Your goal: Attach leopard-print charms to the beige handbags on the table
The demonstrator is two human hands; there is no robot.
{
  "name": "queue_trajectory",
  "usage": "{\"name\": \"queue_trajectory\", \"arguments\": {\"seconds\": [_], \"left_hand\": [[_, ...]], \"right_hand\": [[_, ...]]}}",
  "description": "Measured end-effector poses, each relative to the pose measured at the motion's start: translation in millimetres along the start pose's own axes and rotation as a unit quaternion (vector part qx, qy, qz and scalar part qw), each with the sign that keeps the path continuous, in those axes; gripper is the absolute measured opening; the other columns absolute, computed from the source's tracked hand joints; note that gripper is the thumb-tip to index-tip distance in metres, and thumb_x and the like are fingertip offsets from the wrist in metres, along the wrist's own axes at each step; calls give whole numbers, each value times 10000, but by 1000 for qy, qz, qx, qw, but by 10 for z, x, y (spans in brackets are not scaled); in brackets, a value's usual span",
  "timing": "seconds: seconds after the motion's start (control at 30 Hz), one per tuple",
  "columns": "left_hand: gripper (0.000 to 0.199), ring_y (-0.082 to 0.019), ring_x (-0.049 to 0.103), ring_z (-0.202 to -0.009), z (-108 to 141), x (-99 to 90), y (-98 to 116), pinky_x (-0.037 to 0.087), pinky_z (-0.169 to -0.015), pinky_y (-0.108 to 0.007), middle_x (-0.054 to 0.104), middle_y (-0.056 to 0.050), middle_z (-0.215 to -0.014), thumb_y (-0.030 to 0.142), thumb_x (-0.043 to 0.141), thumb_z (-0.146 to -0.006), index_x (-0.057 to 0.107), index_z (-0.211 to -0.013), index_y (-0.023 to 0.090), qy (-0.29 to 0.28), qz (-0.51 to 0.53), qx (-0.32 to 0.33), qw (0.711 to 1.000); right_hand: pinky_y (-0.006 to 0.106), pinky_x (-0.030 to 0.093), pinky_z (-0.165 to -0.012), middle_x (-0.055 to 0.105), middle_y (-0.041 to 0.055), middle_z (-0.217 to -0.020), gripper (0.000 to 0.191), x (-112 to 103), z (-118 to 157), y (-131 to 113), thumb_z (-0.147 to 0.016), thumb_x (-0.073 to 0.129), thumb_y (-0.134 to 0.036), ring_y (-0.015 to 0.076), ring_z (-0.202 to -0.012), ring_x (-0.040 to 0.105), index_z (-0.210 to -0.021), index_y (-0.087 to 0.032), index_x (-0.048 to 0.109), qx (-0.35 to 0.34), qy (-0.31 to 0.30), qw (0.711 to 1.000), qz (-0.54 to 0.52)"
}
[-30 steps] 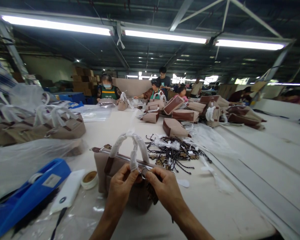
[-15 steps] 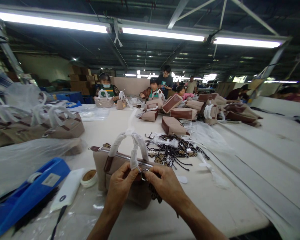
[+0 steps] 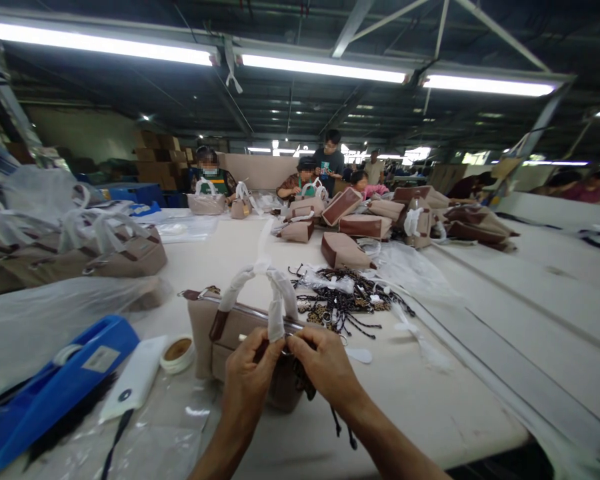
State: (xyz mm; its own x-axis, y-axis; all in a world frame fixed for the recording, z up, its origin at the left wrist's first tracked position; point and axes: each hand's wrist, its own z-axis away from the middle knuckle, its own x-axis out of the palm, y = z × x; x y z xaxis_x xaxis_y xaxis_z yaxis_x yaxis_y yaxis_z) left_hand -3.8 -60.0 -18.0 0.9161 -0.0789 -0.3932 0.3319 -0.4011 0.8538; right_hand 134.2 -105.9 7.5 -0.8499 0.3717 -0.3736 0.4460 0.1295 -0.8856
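A beige handbag [image 3: 205, 340] with brown trim stands upright on the table before me, its zip along the top and its handles [image 3: 276, 313] wrapped in white. My left hand [image 3: 247, 370] is closed, thumb and fingers pinching the base of the nearer handle. Close against it, my right hand [image 3: 327, 367] pinches a metal ring [image 3: 288, 347], mostly covered by fingers. From that ring a dark braided charm [image 3: 305, 381] dangles below my right hand, in front of the bag. Fingertips hide whether the ring is joined to the handle.
Beyond the bag lies a heap of dark corded charms [image 3: 347, 300]. A blue tape dispenser [image 3: 95, 367], a white device [image 3: 135, 377] and a tape roll [image 3: 177, 355] are on the left. More handbags [image 3: 125, 257] stand at left; others are piled [image 3: 365, 227] at the back. Several people work beyond.
My hands have drawn closer together at the handle base, and the ring is now more covered by fingers. The charm's cords hang lower in view. The camera view has shifted slightly.
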Motion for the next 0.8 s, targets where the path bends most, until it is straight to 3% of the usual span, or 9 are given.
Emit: {"name": "queue_trajectory", "arguments": {"seconds": [0.07,0.13,0.27,0.37,0.47,0.57,0.7,0.8], "left_hand": [[214,-180,589,-703,6,27,-42,429,-651,-242,665,22,-717,417,592,-823,680,-821,222,0,12,0,1000],[210,-180,595,-717,-6,23,-81,441,-666,-246,671,14,-742,404,592,-828,691,-826,218,-23,36,21,999],[140,-205,598,-879,-58,-71,-123,452,-807,-274,655,-21,-871,327,628,-822,708,-788,218,-77,61,118,988],[90,-210,591,-865,-93,-139,-147,463,-794,-278,629,-29,-845,284,654,-810,721,-790,227,-106,63,169,978],[94,-221,597,-880,-115,-138,-198,488,-803,-292,640,-58,-952,268,653,-811,739,-836,239,-109,76,203,970],[115,-237,611,-890,-119,-78,-278,511,-791,-303,631,-81,-1080,293,667,-798,753,-860,249,-96,95,199,971],[131,-271,609,-960,-98,-9,-380,513,-809,-312,643,-85,-1044,332,680,-780,764,-840,251,-87,151,166,971],[142,-253,619,-929,-101,-19,-405,507,-817,-303,661,-70,-966,345,691,-773,770,-846,252,-94,201,131,966]], "right_hand": [[250,332,-539,549,-5,-563,310,7,-6,42,-800,553,-335,134,-570,471,-551,-168,632,18,-1,1000,-23],[237,320,-513,529,-11,-552,286,-34,-43,80,-768,575,-337,119,-543,447,-554,-159,635,49,-46,997,-47],[221,220,-429,438,-44,-469,262,-173,-185,107,-706,642,-354,80,-445,330,-545,-148,622,128,-164,976,-66],[221,173,-417,409,-57,-442,264,-192,-268,89,-685,677,-352,68,-428,280,-530,-149,614,142,-185,970,-75],[219,202,-437,424,-56,-455,243,-106,-262,77,-695,673,-314,72,-442,304,-520,-152,624,109,-154,980,-67],[225,276,-475,500,-33,-509,243,15,-162,91,-753,622,-270,97,-488,405,-538,-160,644,43,-76,995,-40],[245,359,-565,609,-3,-607,234,100,-8,145,-826,581,-244,140,-591,527,-620,-180,674,-23,13,1000,17],[257,397,-669,658,20,-716,185,81,17,178,-843,580,-200,166,-709,586,-699,-186,696,-118,34,990,70]]}}
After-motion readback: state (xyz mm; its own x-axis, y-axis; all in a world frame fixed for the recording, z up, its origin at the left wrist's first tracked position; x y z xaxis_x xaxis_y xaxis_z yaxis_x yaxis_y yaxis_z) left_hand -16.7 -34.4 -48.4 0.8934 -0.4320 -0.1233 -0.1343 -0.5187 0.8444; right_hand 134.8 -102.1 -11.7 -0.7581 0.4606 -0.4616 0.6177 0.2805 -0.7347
